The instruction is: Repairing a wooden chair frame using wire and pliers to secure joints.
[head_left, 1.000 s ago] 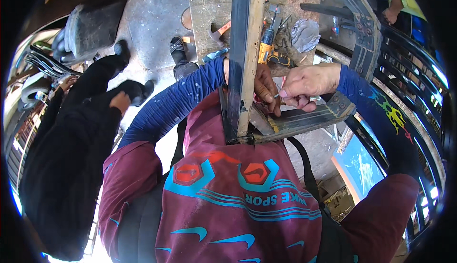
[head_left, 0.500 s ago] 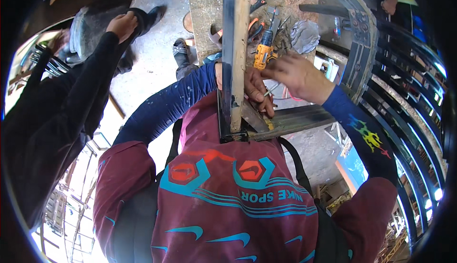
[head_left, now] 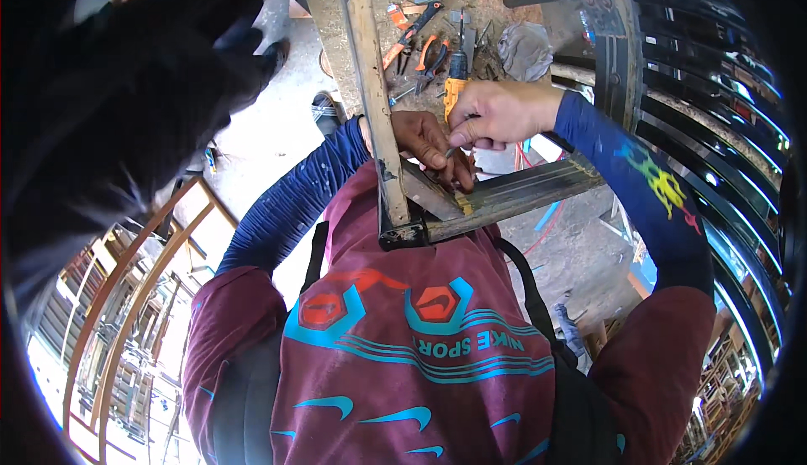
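Note:
A black-painted wooden frame (head_left: 370, 78) stands in front of me, its bare-wood upright meeting a dark horizontal rail (head_left: 530, 189) at a corner with a wooden brace (head_left: 429, 192). My left hand (head_left: 424, 141) reaches round the upright, its fingers bent together just above the brace. What they pinch, if anything, is hidden. To its right, my right hand (head_left: 496, 116) is closed round a thin metal rod (head_left: 450, 152), with only a short grey end showing at my left fingers. Just beyond lies a yellow power drill (head_left: 455, 87), partly covered by my right hand.
On the dusty board (head_left: 336, 11) lie orange-handled pliers (head_left: 433, 60), a long orange-and-black hand tool (head_left: 412, 34) and a crumpled grey cloth (head_left: 525, 50). Black slats (head_left: 714, 87) curve along the right. A dark-clothed person (head_left: 126, 103) is close on the left, blurred.
My right hand has lowered leftward and closed by my left fingers. The upright has shifted left in view, baring more tools. The person at left has moved, and their hand no longer shows clearly.

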`<state>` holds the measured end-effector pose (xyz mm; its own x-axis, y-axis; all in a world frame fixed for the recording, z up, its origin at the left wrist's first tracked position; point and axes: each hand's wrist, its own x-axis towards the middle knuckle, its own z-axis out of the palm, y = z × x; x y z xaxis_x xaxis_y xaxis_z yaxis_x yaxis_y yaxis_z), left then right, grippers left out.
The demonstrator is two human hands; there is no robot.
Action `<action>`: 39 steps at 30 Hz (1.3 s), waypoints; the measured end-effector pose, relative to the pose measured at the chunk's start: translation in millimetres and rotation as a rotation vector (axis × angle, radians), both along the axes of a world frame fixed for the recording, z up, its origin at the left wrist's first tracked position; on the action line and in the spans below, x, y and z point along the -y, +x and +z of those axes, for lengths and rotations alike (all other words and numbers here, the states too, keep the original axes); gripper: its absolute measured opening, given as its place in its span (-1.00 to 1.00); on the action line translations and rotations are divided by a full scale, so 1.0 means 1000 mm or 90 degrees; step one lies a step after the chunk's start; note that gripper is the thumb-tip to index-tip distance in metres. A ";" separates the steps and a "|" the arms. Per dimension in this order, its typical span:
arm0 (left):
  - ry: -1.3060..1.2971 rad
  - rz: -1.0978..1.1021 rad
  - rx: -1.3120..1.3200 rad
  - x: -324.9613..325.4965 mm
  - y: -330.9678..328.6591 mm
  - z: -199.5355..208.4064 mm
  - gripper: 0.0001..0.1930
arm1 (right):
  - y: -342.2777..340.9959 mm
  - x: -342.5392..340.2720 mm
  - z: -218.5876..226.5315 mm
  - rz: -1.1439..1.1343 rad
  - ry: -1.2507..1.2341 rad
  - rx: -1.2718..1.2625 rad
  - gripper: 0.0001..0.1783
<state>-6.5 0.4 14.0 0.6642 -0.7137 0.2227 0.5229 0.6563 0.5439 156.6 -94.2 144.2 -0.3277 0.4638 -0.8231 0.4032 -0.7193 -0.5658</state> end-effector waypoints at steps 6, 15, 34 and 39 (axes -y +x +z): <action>-0.146 0.035 0.027 0.012 0.003 0.001 -0.67 | 0.004 0.019 0.003 0.371 0.761 0.228 -0.87; 0.008 -0.077 0.022 0.000 0.017 0.001 -0.69 | 0.004 0.005 0.018 -0.196 -0.053 0.083 -0.39; -0.126 0.017 -0.042 0.005 0.006 -0.002 -0.68 | 0.003 0.017 0.021 -0.149 0.013 0.151 -0.54; -0.033 0.013 -0.055 0.003 0.010 -0.003 -0.72 | -0.008 0.005 0.025 -0.055 -0.037 0.309 -0.29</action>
